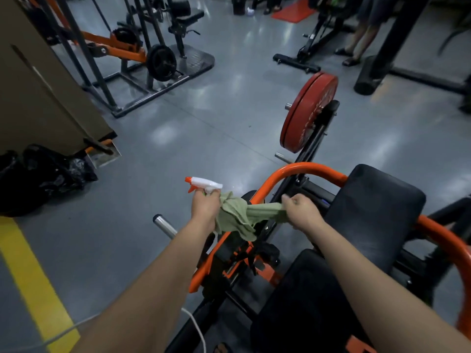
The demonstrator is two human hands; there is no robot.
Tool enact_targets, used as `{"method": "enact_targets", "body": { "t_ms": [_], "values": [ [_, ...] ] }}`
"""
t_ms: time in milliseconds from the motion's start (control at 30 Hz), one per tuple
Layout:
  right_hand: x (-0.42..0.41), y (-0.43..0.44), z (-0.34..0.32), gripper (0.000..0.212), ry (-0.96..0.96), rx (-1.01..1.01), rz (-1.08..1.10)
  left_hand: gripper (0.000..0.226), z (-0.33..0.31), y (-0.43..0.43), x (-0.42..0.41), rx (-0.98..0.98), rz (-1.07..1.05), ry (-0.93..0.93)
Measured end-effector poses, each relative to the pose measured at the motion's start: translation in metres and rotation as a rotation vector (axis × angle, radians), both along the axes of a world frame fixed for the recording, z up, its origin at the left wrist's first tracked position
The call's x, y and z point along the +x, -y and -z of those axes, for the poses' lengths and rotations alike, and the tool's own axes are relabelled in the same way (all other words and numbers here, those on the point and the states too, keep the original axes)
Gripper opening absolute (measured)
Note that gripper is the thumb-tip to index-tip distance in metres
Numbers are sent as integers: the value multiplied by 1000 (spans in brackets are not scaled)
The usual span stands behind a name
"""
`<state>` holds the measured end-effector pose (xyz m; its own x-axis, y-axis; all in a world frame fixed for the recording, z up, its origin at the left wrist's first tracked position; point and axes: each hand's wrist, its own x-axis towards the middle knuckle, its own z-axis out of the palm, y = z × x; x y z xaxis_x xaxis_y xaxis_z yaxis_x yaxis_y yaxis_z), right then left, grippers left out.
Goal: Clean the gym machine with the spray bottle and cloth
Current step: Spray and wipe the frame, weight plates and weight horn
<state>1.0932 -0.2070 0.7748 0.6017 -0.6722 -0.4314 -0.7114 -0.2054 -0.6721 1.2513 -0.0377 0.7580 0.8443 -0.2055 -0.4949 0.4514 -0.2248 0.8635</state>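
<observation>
Grey glossy floor [229, 118], ceiling lights reflected. Yellow line [33, 281] painted at lower left. Black bags [43, 174] heaped at the left edge, below a tall brown panel [38, 85], possibly cardboard. Behind: grey-and-orange rack [122, 49] carrying a black weight plate [161, 62]. Top right: bare legs [360, 39] in sandals. Orange mat [293, 11] far back. White cord [196, 324] at bottom.

left hand [205, 207]: grips spray bottle [204, 185], nozzle pointing left; also holds one end of cloth [239, 216]
right hand [302, 208]: grips other end of cloth
cloth: green, stretched between hands, looped around orange bar [300, 169] of gym machine
black pad [374, 207]: right of hands
red weight plate [308, 110]: on machine, beyond hands
floor [204, 138]: grey, glossy
</observation>
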Motion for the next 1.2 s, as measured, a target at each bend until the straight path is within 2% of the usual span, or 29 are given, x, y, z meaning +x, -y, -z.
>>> {"method": "enact_targets", "body": {
  "t_ms": [67, 167, 233, 333, 500, 633, 700, 833, 900, 1000, 1067, 1200],
  "values": [
    [7, -2, -3, 55, -59, 73, -245, 35, -1, 4, -1, -11, 22, 6],
    [20, -14, -7, 48, 87, 239, -477, 30, -3, 15, 2, -26, 64, -15],
    [34, -22, -5, 39, 206, 305, -488, 30, -7, 20, 6, -49, 101, -45],
    [49, -21, -2, 19, 297, 237, -461, 32, -10, 22, 17, -48, 122, -97],
    [61, 9, 5, 54, 239, 165, -586, 39, -6, 21, 29, -9, 92, -91],
    [73, 33, 24, 51, 275, -67, -466, 33, 5, 16, 30, 107, 80, -15],
    [77, 46, 31, 56, 257, -111, -346, 34, 12, 12, 31, 153, 67, -7],
    [79, 61, 55, 64, 151, 30, -374, 25, 22, 9, 29, 243, 22, 24],
    [78, 59, 61, 56, 199, 114, -391, 15, 25, 10, 25, 272, -9, 12],
    [80, 54, 56, 41, 345, 161, -380, 14, 28, 14, 17, 266, -10, -37],
    [85, 52, 49, 40, 373, 214, -450, 16, 30, 16, 11, 263, 30, -53],
    [96, 46, 52, 38, 192, 232, -706, 15, 38, 22, 2, 272, 170, 4]
  ]
}}
